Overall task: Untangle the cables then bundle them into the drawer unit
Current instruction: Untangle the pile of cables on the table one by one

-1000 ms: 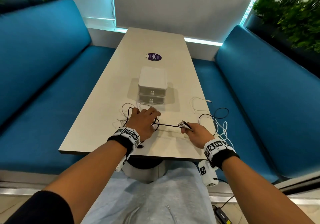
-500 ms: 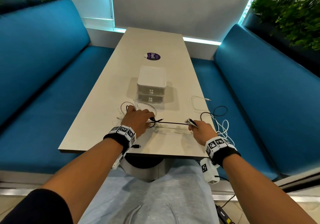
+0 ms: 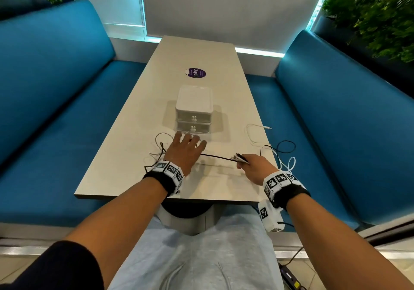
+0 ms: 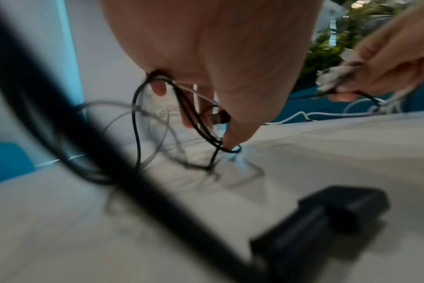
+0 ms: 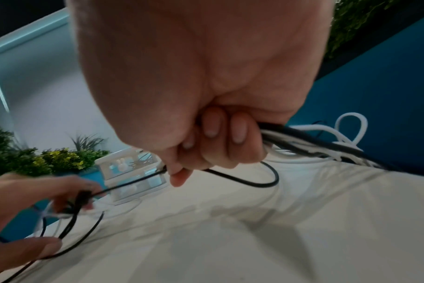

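Observation:
A white two-drawer unit (image 3: 194, 108) stands mid-table with both drawers closed. My left hand (image 3: 183, 153) lies just in front of it with the fingers spread over a tangle of black and white cables (image 3: 160, 146). In the left wrist view black cable loops (image 4: 136, 124) and a USB plug (image 4: 218, 118) hang among the downward-pointing fingers (image 4: 232, 137). A black cable (image 3: 215, 156) stretches from there to my right hand (image 3: 253, 166), which grips a bundle of cable ends (image 3: 240, 158). In the right wrist view black and white cables (image 5: 315, 141) trail out behind the fist.
Loose white cable (image 3: 253, 133) and a black loop (image 3: 286, 147) lie at the table's right edge, partly hanging over the blue bench (image 3: 336, 133). A purple sticker (image 3: 196, 72) lies beyond the drawers. A black plug (image 4: 339, 210) rests near the table's front edge.
My left hand has moved forward toward the drawer unit and its fingers have spread from curled. The black cable stays stretched between both hands. My right hand has barely shifted.

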Available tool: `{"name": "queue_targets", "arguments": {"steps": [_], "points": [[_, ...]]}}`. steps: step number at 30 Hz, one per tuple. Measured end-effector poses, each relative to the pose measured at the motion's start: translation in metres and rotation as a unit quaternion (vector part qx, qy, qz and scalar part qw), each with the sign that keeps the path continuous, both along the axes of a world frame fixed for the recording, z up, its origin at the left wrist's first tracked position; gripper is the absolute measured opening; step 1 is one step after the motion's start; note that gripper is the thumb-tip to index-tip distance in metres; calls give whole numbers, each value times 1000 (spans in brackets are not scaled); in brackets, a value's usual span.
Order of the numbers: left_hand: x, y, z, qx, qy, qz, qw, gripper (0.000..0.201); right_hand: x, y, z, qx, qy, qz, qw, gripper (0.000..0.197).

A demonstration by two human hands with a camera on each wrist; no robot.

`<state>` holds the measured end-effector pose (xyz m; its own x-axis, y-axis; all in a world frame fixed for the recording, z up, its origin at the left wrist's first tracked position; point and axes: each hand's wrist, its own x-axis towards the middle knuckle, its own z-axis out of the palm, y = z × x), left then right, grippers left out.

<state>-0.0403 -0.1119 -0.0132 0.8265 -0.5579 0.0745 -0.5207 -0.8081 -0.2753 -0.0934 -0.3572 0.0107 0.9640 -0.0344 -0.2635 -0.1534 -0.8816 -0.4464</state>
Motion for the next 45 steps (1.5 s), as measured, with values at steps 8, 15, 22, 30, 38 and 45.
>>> {"name": "queue_targets", "arguments": {"steps": [8, 15, 22, 30, 38, 45], "points": [[-4, -20, -6, -36, -6, -38, 999, 21, -1, -4, 3, 0, -40, -19, 999, 21], [5, 0, -11, -40, 9, -28, 999, 20, 0, -25, 0, -52, -1, -80, 995, 21], [2, 14, -4, -101, 44, 49, 993, 37, 2, -29, -4, -100, 5, -106, 989, 22], [10, 27, -9, -103, 61, 34, 992, 54, -6, -41, -2, -159, -71, -234, 957, 19], [9, 24, 4, -144, 59, 40, 987, 53, -3, 14, -20, -125, -64, -7, 990, 21], [19, 40, 12, -165, 34, 77, 983, 51, 6, 7, -24, -177, -19, -89, 980, 25]]}}
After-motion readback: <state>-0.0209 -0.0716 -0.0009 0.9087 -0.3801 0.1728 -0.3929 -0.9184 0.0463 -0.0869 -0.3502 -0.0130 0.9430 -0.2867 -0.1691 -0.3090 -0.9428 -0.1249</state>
